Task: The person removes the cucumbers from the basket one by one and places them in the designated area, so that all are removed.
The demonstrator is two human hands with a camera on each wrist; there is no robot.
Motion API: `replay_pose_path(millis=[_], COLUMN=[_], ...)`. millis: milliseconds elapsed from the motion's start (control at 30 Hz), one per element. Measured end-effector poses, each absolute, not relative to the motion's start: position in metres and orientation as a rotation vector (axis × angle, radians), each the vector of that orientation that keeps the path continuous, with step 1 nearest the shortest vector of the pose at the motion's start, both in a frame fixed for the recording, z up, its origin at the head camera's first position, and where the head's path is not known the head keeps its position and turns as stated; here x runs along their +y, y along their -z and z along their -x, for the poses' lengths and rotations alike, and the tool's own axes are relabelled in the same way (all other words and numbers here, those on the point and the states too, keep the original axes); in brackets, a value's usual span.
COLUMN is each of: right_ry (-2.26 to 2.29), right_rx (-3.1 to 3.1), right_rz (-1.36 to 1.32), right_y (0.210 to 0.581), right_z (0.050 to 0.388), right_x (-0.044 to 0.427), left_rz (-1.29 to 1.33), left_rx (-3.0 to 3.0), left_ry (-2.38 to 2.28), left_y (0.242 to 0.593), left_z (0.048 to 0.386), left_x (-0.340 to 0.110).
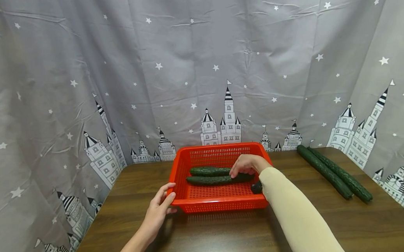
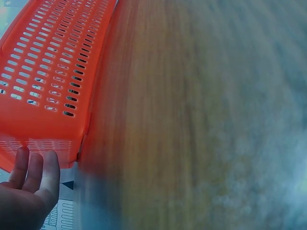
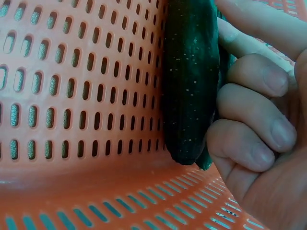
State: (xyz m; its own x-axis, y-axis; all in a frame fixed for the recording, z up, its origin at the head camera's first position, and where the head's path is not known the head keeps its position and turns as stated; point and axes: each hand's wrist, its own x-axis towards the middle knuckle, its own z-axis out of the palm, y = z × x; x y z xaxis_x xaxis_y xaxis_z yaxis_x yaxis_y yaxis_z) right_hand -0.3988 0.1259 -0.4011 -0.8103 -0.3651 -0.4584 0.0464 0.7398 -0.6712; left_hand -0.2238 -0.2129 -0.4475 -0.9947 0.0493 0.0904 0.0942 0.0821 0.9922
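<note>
Well, right hand (image 1: 247,164) curled, hold on cucumber (image 1: 209,180) unclear; relaxed left hand (image 1: 160,204) touches basket (image 1: 217,200).

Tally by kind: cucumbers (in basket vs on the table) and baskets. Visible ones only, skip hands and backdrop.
Basket cucumbers: 2
Table cucumbers: 2
Red basket: 1
Total: 5
</note>
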Motion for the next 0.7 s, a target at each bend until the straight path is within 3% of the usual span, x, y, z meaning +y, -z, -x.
replay_pose_path(millis=[700], right_ry=[0.845], right_rx=[2.34], right_rz=[0.326], right_y=[0.3993], right_z=[0.3922], right_x=[0.1264], left_rz=[0.174], left_rx=[-2.26], left_ry=[2.087], left_y=[0.4504], left_z=[0.2271], left_x=[-0.2145])
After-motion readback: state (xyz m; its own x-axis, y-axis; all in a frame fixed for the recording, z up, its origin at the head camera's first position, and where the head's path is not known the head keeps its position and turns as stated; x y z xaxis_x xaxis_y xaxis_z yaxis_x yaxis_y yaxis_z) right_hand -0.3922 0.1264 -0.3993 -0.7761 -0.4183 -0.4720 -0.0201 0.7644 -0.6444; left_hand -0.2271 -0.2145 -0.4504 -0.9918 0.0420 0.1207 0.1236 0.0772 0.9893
